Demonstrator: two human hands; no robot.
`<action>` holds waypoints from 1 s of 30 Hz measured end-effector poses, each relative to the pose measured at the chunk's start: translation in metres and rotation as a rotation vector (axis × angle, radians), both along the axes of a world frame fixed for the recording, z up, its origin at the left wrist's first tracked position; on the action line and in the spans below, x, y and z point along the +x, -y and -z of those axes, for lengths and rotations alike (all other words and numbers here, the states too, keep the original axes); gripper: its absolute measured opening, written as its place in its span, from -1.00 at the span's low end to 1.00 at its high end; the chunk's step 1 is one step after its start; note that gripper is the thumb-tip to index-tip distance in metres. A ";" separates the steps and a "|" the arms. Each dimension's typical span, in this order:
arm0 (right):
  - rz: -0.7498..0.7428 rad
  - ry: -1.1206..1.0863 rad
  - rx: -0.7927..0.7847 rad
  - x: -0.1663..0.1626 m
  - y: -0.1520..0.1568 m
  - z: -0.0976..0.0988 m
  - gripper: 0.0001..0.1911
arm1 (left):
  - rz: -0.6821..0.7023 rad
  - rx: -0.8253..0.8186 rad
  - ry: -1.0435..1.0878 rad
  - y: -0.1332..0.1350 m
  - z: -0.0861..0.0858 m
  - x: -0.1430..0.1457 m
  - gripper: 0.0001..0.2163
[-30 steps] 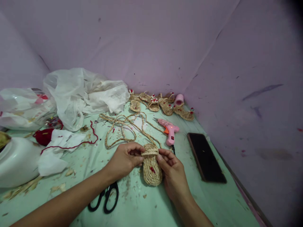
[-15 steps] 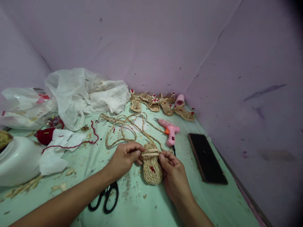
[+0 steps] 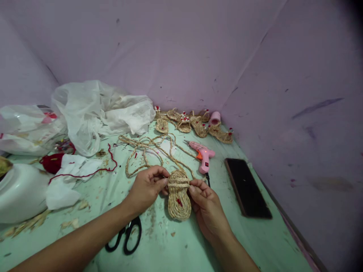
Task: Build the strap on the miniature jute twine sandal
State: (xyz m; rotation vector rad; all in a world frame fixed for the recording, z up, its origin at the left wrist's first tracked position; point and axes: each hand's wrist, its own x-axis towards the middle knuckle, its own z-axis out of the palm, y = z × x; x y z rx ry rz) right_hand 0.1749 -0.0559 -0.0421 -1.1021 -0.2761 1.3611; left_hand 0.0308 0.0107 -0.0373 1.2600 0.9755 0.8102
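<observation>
A small woven jute sandal [image 3: 178,196] lies on the green table cover [image 3: 170,249], with a flat braided strap across its upper part. My left hand [image 3: 147,187] pinches the strap's left end against the sole's edge. On the other side, my right hand [image 3: 208,209] pinches the strap's right end, fingers curled. A loose length of braided jute rope [image 3: 144,151] trails away from the sandal toward the back.
Black scissors [image 3: 126,236] lie under my left forearm. A pink glue gun [image 3: 202,155] and a dark phone [image 3: 246,187] lie to the right. Several finished mini sandals [image 3: 195,126] line the back wall. Plastic bags [image 3: 99,111], red yarn [image 3: 53,162] and a white jug [image 3: 19,192] sit left.
The sandal and both hands have shifted slightly left and farther away on the table. The strap sits a little lower across the sole than before.
</observation>
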 end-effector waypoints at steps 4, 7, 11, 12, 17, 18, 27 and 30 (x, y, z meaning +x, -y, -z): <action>-0.033 -0.051 0.029 0.002 0.000 0.002 -0.69 | -0.010 0.015 0.039 0.000 -0.001 0.001 -0.90; -0.028 -0.067 0.042 0.003 0.001 0.004 -0.70 | -0.022 0.010 0.047 0.001 -0.001 0.001 -0.88; -0.019 -0.087 0.048 0.004 0.002 0.006 -0.70 | -0.020 -0.039 0.095 0.000 0.000 0.000 -0.84; -0.015 -0.090 0.047 0.004 0.002 0.006 -0.70 | -0.019 -0.051 0.109 0.000 0.000 0.000 -0.83; -0.005 -0.079 0.031 0.003 0.001 0.006 -0.69 | -0.023 -0.075 0.124 -0.002 -0.001 0.001 -0.83; -0.006 -0.076 0.029 0.003 0.001 0.006 -0.69 | -0.025 -0.074 0.121 -0.002 -0.001 0.001 -0.84; -0.015 -0.088 0.052 0.002 0.000 0.005 -0.70 | -0.047 -0.018 0.075 -0.001 0.000 0.002 -0.88; -0.012 -0.090 0.044 0.001 0.000 0.005 -0.68 | -0.067 -0.014 0.061 -0.001 0.000 0.002 -0.88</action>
